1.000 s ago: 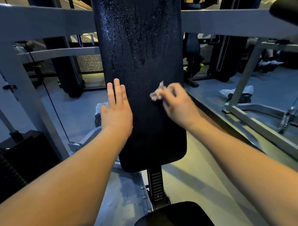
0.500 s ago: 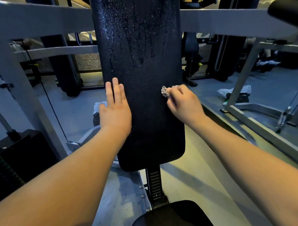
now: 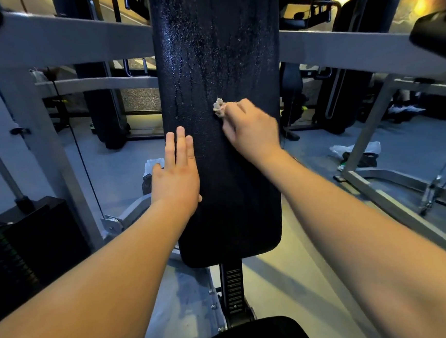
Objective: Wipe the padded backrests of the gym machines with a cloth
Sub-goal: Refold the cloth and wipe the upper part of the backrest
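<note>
Grips a small crumpled beige cloth (image 3: 218, 107) in the right hand (image 3: 251, 127), fingers curled round it, tuft showing above the knuckles, pressed to the tall black padded backrest (image 3: 233, 198). Wet droplets above that hand, matte below. Rests the left hand (image 3: 176, 175) flat, fingers straight, on the pad's left edge. Beyond both hands, grey metal frame bars (image 3: 86, 44); beneath, pale gym floor (image 3: 284, 280).

No text, label, brand, number or sign can be read on the backrest (image 3: 213, 55), the frame (image 3: 86, 39), the weight stack (image 3: 29, 238) or the floor litter.
</note>
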### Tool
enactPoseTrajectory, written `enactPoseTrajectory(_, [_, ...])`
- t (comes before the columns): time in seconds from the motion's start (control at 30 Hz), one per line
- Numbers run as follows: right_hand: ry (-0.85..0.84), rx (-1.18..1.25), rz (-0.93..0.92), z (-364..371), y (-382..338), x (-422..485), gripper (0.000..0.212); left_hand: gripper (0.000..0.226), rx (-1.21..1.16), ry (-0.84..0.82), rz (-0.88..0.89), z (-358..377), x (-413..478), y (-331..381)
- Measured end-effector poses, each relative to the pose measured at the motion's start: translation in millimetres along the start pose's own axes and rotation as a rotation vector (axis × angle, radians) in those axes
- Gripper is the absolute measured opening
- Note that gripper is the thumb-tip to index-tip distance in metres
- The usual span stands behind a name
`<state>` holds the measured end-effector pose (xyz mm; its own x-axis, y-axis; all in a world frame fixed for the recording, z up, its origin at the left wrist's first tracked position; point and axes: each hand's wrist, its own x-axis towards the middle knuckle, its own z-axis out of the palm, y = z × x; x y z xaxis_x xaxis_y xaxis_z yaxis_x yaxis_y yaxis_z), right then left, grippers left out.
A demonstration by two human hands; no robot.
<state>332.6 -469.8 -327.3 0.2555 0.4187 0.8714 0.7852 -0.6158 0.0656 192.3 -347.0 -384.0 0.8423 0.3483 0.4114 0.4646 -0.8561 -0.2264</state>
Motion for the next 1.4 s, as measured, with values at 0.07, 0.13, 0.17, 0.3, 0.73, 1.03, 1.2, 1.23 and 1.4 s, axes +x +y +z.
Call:
enactPoseTrajectory(0.07, [0.019,-0.087,0.165,-9,31,11,0.021,0.139,-0.003,0.003,0.009,0,0,-1])
enactPoseTrajectory(0.13, [0.092,-0.087,0.533,-12,51,20,0.025,0.138,-0.002,0.006,0.011,0,-1,-1])
enactPoseTrajectory(0.17, [0.120,-0.067,0.643,-10,48,23,0.026,0.138,-0.005,0.005,0.014,0,-1,0])
enactPoseTrajectory(0.3, [0.059,0.068,0.245,2,-14,21,0.024,0.138,-0.012,0.006,0.011,0,-1,-1])
enactPoseTrajectory(0.73, [0.133,0.051,0.312,6,-8,40,0.022,0.139,-0.012,0.004,0.024,-1,-2,-2])
enactPoseTrajectory(1.03, [0.155,-0.029,0.677,-8,55,49,0.028,0.138,-0.019,-0.002,0.035,0,-1,-4])
enactPoseTrajectory(1.2, [0.104,0.082,0.249,6,-22,19,0.020,0.140,-0.021,0.004,0.022,1,-2,-3])
enactPoseTrajectory(1.23, [0.073,0.053,0.083,8,-29,10,0.019,0.140,-0.021,0.003,0.018,1,-2,-3])
enactPoseTrajectory(1.4, [0.047,-0.187,-0.106,-5,14,25,0.015,0.140,-0.027,0.000,0.015,1,-2,-3])
